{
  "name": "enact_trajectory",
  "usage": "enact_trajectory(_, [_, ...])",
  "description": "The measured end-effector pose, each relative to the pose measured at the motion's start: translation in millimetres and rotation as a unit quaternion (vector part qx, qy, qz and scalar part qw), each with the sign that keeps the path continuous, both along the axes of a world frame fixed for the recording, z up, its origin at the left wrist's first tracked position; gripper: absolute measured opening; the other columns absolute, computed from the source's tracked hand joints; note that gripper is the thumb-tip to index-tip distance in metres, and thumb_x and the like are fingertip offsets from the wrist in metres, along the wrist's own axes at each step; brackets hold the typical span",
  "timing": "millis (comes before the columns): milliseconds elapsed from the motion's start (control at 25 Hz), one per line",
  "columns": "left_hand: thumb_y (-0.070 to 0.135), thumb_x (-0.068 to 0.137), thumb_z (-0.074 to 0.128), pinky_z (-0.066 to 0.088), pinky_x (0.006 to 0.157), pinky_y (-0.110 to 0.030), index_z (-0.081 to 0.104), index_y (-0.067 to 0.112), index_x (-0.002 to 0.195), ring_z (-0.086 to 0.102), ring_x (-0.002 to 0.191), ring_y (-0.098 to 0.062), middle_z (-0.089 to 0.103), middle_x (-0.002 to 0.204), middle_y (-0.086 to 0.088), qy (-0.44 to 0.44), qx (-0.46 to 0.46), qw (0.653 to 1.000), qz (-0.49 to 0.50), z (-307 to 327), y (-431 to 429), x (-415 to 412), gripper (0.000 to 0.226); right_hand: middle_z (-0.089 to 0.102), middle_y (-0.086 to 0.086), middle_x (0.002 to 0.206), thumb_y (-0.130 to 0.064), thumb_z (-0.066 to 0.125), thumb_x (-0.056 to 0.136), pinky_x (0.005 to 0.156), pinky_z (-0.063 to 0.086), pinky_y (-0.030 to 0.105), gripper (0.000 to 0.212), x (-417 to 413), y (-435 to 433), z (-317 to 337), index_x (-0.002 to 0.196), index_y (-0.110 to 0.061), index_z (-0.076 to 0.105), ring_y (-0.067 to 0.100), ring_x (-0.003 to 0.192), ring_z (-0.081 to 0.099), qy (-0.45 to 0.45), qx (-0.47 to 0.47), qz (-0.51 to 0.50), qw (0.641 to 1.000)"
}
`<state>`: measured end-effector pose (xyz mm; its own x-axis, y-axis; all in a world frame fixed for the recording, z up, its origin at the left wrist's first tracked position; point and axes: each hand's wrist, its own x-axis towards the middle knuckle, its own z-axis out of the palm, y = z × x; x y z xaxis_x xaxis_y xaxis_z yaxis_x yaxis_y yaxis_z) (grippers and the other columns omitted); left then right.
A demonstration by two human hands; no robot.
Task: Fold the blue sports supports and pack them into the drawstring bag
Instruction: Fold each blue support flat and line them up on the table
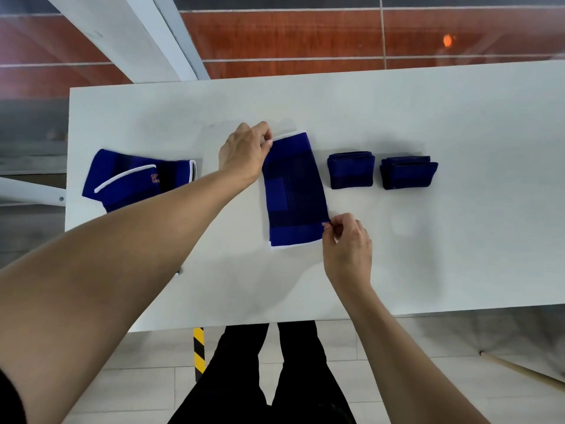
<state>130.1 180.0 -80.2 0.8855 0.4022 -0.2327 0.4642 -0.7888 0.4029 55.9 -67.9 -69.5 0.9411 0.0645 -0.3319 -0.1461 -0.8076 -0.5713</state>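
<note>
A long blue sports support (293, 191) with white end trims lies flat in the middle of the white table (428, 123). My left hand (244, 148) pinches its far left corner. My right hand (345, 243) pinches its near right corner. To the right sit two folded blue supports, one (351, 173) close by and another (409, 172) beyond it. At the left lie unfolded blue supports (131, 179) with white trim and an orange logo, overlapping, partly hidden by my left forearm. No drawstring bag shows in view.
The table's near edge runs just above my legs. A black-and-yellow striped post (198, 350) stands under the table. A wooden stick (519, 370) lies on the tiled floor at lower right. White frame beams cross the far left.
</note>
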Motion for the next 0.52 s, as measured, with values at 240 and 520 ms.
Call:
enact_trajectory(240, [0.030,0.104,0.046,0.043,0.068,-0.039,0.058,0.019,0.110,0.059,0.088,-0.031,0.057,0.099,-0.011,-0.001,0.027,0.999,-0.024,1,-7,-4,0.017,0.061,-0.005,0.092,-0.023,0.057,0.099,0.086,0.040,0.032,0.011,-5,-1,-4,0.110,-0.022,0.056,0.020,0.086,0.052,-0.017,-0.030,0.017,0.999])
enact_trajectory(520, [0.028,0.103,0.048,0.048,0.084,-0.043,0.047,0.015,0.128,0.056,0.103,-0.031,0.054,0.118,-0.012,-0.027,-0.046,0.995,0.085,21,-26,-51,0.028,0.060,0.001,0.100,-0.032,0.049,0.102,0.087,0.044,0.038,0.018,-6,-2,-1,0.111,-0.017,0.056,0.022,0.092,0.053,-0.014,-0.032,-0.009,0.999])
